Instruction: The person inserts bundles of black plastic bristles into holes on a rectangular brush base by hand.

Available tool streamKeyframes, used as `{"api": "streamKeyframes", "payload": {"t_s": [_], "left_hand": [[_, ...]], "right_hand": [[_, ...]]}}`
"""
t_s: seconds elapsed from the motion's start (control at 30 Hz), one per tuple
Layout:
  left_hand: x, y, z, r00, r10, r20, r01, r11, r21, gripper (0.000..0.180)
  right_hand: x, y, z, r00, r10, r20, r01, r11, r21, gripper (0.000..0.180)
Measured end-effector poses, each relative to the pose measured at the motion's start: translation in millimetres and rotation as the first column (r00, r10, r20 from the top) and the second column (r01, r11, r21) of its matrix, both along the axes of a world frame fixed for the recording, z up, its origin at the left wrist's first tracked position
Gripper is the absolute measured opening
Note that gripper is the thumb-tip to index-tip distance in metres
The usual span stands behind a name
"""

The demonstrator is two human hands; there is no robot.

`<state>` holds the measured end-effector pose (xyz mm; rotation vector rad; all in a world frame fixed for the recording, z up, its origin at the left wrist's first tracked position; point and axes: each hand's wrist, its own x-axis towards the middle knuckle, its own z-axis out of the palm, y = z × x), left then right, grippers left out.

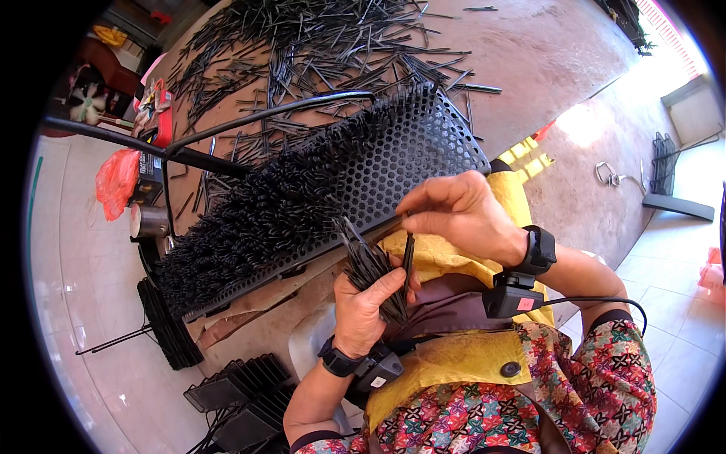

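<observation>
My left hand (361, 312) is closed around a bundle of thin black strips (365, 263), which fan upward out of the fist. One strip stands a little apart from the bunch on its right side. Just above it, my right hand (470, 218) has thumb and forefinger brought together in a pinch; whatever is between the fingertips, if anything, is too small to make out. Beyond both hands lies a black perforated panel (408, 155), set at a slant. Dense black tufts (257, 208) fill its left part, while rows of round holes show bare on its right.
Loose black strips (302, 57) lie heaped across the brown table (529, 45). A black metal tube frame (204, 157) crosses over the panel's left side. A metal cup (148, 221) and red plastic bag (118, 181) sit at left. Black racks (242, 390) stand below on the floor.
</observation>
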<state>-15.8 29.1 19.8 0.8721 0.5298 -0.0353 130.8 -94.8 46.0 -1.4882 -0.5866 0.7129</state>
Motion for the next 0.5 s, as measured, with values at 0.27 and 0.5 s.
{"api": "streamKeyframes", "payload": {"t_s": [0.27, 0.5], "left_hand": [[4, -3, 0, 0.990, 0.141, -0.027, -0.142, 0.990, -0.017, 0.014], [5, -1, 1, 0.988, 0.148, -0.034, -0.148, 0.989, -0.016, 0.013]], "right_hand": [[32, 26, 11, 0.524, -0.401, 0.751, 0.282, 0.914, 0.291, 0.019], [49, 67, -4, 0.226, -0.442, 0.868, 0.061, 0.896, 0.440, 0.028]]}}
